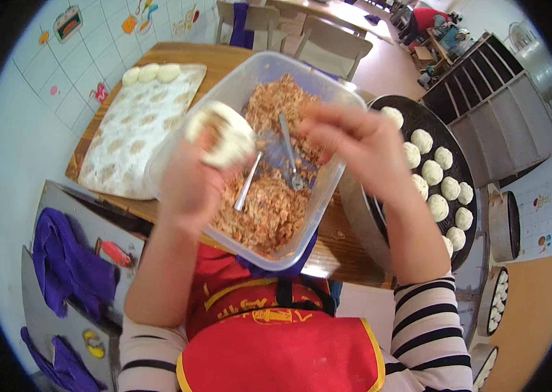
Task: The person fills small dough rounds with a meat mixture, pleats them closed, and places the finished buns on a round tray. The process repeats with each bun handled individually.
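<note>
My left hand (190,179) holds a flat round dough wrapper (232,130) with a brown smear, over the left side of a clear plastic tub (322,215). My right hand (359,142), blurred by motion, is above the tub's right side; whether it pinches anything cannot be told. Minced filling (271,210) lies in the tub with two metal spoons (249,181). To the right, a round dark pan (415,220) carries several filled dough buns (432,172). At the left, a floured board (129,127) has dough rounds (147,73) along its far edge.
The wooden table (212,56) bears the tub, board and pan. Purple cloths (68,259) lie on a grey surface at lower left. Chairs (332,46) stand beyond the table. A metal rack (491,112) is at right; a person in red (425,22) is far off.
</note>
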Demonstrator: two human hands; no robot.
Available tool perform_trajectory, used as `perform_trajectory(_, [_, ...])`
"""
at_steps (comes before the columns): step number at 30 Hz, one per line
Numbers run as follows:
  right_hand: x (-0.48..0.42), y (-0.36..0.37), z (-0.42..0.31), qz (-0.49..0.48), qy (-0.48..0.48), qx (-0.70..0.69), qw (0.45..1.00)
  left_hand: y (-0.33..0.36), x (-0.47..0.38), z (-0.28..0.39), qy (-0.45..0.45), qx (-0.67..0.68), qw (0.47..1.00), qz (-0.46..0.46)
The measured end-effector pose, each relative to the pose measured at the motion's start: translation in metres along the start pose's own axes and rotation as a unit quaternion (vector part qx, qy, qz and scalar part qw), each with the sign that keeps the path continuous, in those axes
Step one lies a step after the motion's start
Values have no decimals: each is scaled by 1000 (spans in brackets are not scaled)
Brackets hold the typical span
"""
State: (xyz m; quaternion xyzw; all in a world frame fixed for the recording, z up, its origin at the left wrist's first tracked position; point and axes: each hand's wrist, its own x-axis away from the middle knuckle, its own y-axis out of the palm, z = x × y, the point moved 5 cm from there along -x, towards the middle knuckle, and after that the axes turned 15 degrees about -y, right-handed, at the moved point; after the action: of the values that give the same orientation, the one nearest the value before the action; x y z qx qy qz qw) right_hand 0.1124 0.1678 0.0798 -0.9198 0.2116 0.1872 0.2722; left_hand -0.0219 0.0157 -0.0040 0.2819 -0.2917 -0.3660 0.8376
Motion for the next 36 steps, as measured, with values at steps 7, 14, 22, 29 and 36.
perform_trajectory(7, [-41, 65, 95, -335, 123, 212, 910, -48, -9, 51, 215, 51, 972, 77])
perform_trajectory(14, [-42, 127, 149, -494, 135, 376, 772, -58, -12, 47, 213, 47, 971, 93])
perform_trajectory(22, [-57, 115, 80, -401, -64, 281, 869, -62, -14, 47, 211, 77, 967, 117])
perform_trajectory(29, [26, 127, 8, -510, -340, 310, 727, -61, -14, 46, 216, 53, 968, 114])
perform_trajectory(36, [-3, 135, -9, -467, -368, 302, 745, -63, -19, 46, 210, 31, 973, 89])
